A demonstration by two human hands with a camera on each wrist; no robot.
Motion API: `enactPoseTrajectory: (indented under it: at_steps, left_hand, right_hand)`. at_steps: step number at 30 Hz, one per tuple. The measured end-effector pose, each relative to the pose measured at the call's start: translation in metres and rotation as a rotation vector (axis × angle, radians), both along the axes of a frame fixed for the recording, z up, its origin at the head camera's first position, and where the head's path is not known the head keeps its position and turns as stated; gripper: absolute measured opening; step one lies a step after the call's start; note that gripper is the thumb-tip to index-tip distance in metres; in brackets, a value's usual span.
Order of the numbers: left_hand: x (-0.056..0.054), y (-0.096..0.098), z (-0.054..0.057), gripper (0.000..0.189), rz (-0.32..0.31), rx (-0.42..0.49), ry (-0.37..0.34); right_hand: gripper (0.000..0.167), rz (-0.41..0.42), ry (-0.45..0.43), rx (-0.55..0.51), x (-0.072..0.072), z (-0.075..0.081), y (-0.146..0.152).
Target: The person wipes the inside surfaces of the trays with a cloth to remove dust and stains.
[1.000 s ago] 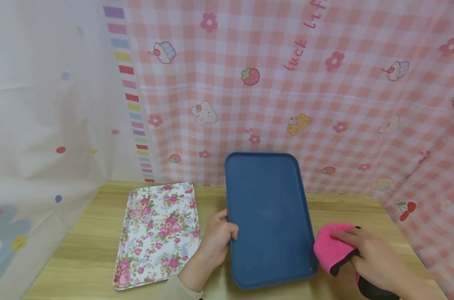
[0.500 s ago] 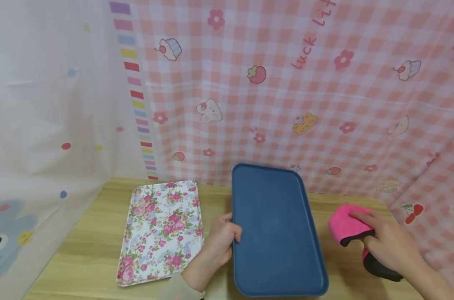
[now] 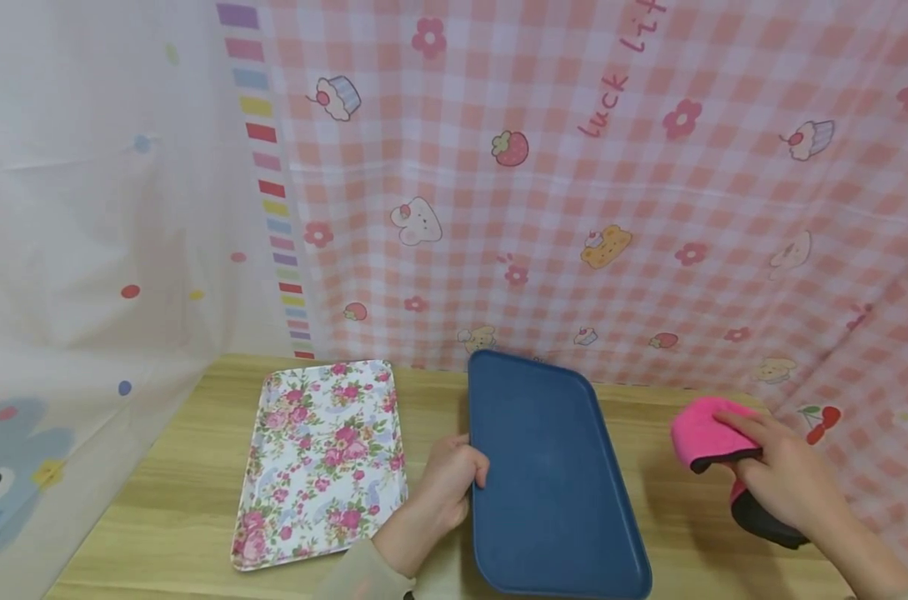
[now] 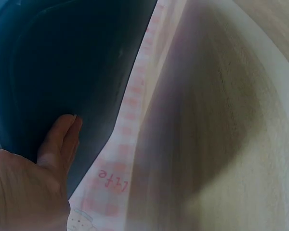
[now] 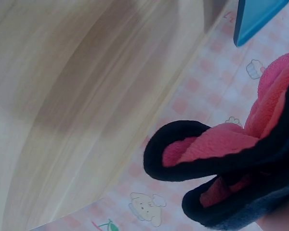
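Note:
A blue tray (image 3: 551, 483) is tilted up off the wooden table (image 3: 161, 500) in the head view. My left hand (image 3: 442, 483) grips its left edge, thumb on top; the left wrist view shows my fingers (image 4: 60, 139) under the tray's dark underside (image 4: 62, 62). My right hand (image 3: 780, 475) holds a pink cloth with a black edge (image 3: 704, 433) above the table's right end, apart from the tray. The right wrist view shows that cloth (image 5: 231, 159) folded and hanging, with a corner of the blue tray (image 5: 255, 17) behind.
A flowered white tray (image 3: 318, 462) lies flat on the table left of the blue one. A pink checked curtain (image 3: 574, 208) hangs behind and to the right. A white printed curtain (image 3: 86, 250) closes the left side.
The blue tray's far end has come down and the tray sits lower. My right hand with the pink cloth has moved right and away from the tray.

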State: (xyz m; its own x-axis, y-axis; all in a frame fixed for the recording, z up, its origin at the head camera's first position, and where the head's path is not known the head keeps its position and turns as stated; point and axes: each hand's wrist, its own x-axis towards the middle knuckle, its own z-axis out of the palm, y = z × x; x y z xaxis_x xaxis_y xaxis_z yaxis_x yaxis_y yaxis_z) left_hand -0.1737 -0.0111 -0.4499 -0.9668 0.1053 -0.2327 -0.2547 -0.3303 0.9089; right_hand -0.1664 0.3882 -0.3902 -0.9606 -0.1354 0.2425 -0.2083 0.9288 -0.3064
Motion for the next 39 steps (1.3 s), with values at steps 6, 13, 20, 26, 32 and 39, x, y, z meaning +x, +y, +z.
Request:
enactPoseTrajectory:
  at_steps: [6, 13, 20, 26, 32, 39]
  left_hand:
    - [-0.001, 0.002, -0.003, 0.079, -0.020, 0.002, -0.006]
    - [-0.002, 0.003, -0.006, 0.080, -0.022, -0.008, -0.003]
    - [0.000, 0.006, -0.009, 0.088, -0.004, -0.074, -0.018]
    - [0.000, 0.007, -0.014, 0.079, -0.001, -0.070, -0.013]
    - [0.000, 0.008, -0.016, 0.066, -0.029, -0.048, -0.016]
    - [0.001, 0.001, -0.015, 0.043, -0.117, -0.112, -0.058]
  right_hand:
    - [0.058, 0.003, 0.018, 0.027, 0.001, -0.005, 0.005]
    - [0.058, 0.004, 0.017, 0.041, 0.001, -0.009, 0.008]
    - [0.058, 0.001, -0.002, 0.038, 0.004, -0.012, 0.009]
    - [0.057, -0.008, -0.020, 0.035, 0.005, -0.013, 0.008]
    - [0.058, -0.031, -0.043, 0.052, 0.005, -0.012, 0.008]
    - [0.058, -0.042, -0.076, 0.049, 0.005, -0.011, 0.008]
